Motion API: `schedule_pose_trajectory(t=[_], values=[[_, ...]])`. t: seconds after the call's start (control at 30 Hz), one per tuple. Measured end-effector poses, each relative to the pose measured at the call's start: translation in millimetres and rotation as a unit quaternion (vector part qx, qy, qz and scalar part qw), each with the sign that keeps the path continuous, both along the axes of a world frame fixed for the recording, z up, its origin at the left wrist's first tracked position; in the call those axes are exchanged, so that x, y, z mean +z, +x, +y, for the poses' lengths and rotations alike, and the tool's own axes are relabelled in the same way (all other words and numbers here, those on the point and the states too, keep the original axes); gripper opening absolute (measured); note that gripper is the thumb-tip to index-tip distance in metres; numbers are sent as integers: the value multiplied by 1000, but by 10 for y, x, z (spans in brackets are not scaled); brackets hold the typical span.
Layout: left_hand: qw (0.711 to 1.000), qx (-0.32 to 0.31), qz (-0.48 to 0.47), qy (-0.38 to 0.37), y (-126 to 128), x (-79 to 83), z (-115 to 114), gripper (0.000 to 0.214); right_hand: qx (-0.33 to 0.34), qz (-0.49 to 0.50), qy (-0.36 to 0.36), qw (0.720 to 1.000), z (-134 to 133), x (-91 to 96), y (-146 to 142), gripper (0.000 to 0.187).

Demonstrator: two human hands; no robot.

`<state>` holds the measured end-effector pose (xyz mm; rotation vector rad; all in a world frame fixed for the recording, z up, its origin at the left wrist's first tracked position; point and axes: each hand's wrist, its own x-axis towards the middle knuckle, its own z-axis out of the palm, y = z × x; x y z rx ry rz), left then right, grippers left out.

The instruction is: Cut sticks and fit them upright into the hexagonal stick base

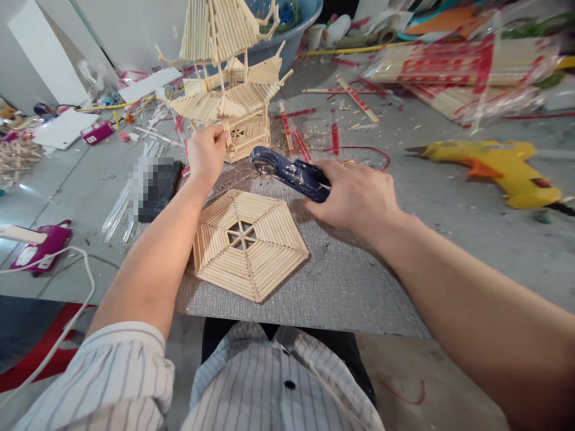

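My left hand (205, 154) is closed at the lower left corner of a pagoda model (227, 99) built from thin wooden sticks. Its fingertips pinch against the bottom storey, and the palm side is hidden. In my right hand (359, 190) is a dark blue hand cutter (291, 173), its rounded head pointing left toward the model's base. Between my forearms, a flat hexagonal stick panel (269, 254) with a small spoked opening at its centre lies on a grey textured board (341, 287).
A yellow glue gun (498, 167) lies at right, its nozzle facing left. Behind it are plastic-wrapped stick bundles (453, 66). Red-wrapped sticks (357, 99) and scraps litter the table. Left are a black phone-like object (164, 190), clear glue sticks (117, 209) and a purple device (41, 248) beside a white cable.
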<state>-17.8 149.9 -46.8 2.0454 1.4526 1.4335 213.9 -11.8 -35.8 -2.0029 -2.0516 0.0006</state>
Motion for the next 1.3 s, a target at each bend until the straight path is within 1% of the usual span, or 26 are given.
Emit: schedule_pose_trajectory(t=[0.1, 0.33, 0.43, 0.63, 0.87, 0.97, 1.03, 1.1, 1.2, 1.3], values=[[998, 55, 31, -3, 24, 37, -61, 18, 8, 8, 0, 1000, 7, -7, -2, 54], [986, 114, 119, -4, 69, 117, -185, 20, 14, 19, 9, 1000, 14, -27, 8, 54], [984, 121, 128, 4, 75, 116, -187, 19, 19, 19, 12, 1000, 19, -39, 15, 53], [987, 112, 118, 12, 58, 85, -140, 17, 21, 17, 12, 1000, 25, -47, 17, 54], [987, 96, 122, 48, 6, 28, -56, 15, 21, 20, 15, 999, 27, -54, 14, 53], [985, 98, 128, 60, -1, 26, -69, 15, 26, 25, 15, 999, 29, -57, 15, 53], [984, 93, 134, 71, 4, 45, -119, 14, 32, 32, 17, 999, 32, -60, 21, 54], [983, 72, 147, 77, 13, 81, -199, 13, 38, 41, 17, 998, 34, -60, 30, 57], [984, 26, 162, 73, 27, 165, -349, 11, 37, 56, 13, 998, 33, -46, 42, 61], [980, -31, 181, 71, 43, 268, -528, 10, 25, 64, 15, 998, 26, -23, 48, 60]])
